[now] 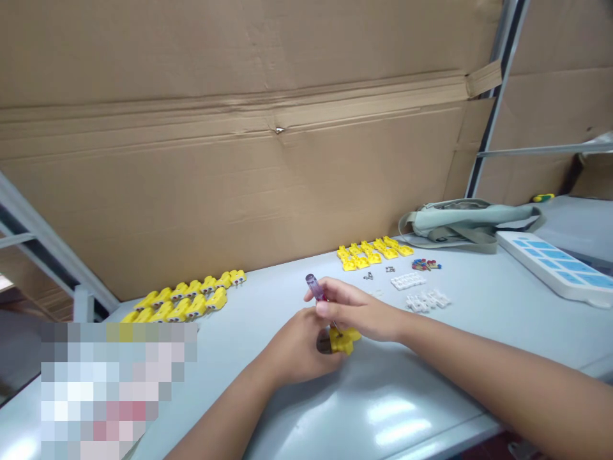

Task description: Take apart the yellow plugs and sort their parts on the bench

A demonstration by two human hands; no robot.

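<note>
My left hand (pixel 309 348) is closed around a yellow plastic housing (pixel 342 342), holding it low over the table in front of me. In my right hand (pixel 354 311) is a screwdriver (pixel 313 285) with a clear purple handle, gripped between thumb and fingers. Its shaft points down at the yellow housing, and the tip looks to be at or in a hole there. My fingers hide part of the shaft and the left side of the housing.
Finished-looking yellow plugs (pixel 179 300) stand in two rows at left. Further back lie yellow shells (pixel 373 252), small metal parts (pixel 368 276), red and blue pieces (pixel 426 264) and white plastic parts (pixel 428 300). A bag (pixel 454 220) and a white-and-blue case (pixel 555 265) are at right. Cardboard (pixel 239 191) walls the back.
</note>
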